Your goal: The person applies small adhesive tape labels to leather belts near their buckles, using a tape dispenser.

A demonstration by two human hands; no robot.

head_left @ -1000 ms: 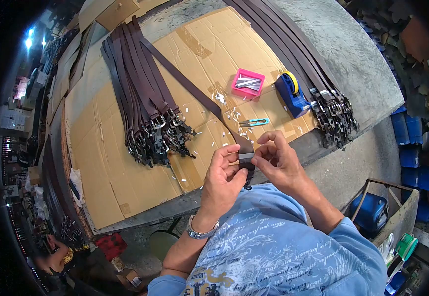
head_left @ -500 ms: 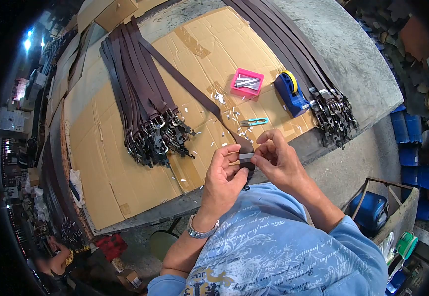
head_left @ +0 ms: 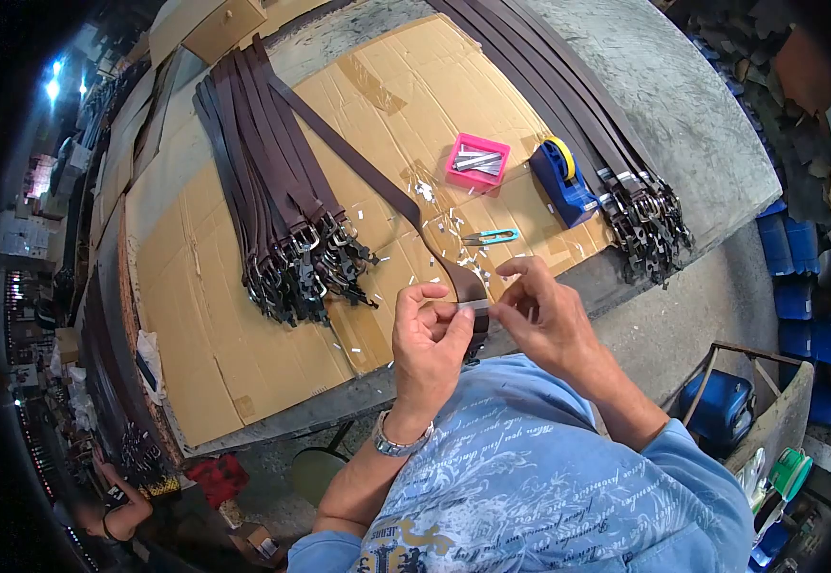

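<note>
A dark brown leather belt (head_left: 358, 172) runs from the left bundle across the cardboard to my hands. Near its close end, a pale grey strip (head_left: 474, 305) lies across the belt. My left hand (head_left: 431, 339) grips the belt's left edge, its thumb pressed by the strip. Just right of the belt, my right hand (head_left: 547, 320) has its fingers curled, with a gap between thumb and forefinger and nothing visible held. Beyond the hands lie teal thread snips (head_left: 492, 237) and a pink box (head_left: 478, 162) of grey and white strips.
Bundled belts with buckles (head_left: 305, 258) hang over the cardboard (head_left: 196, 353) at left. More belts (head_left: 568, 86) lie at right beside a blue tape dispenser (head_left: 563, 186). White scraps dot the cardboard. Another person (head_left: 119, 511) is at lower left; blue containers (head_left: 721, 406) stand at right.
My left thumb has moved up the belt to the strip. My right fingers have shifted slightly away from the belt's edge. The other person's arm at lower left has moved.
</note>
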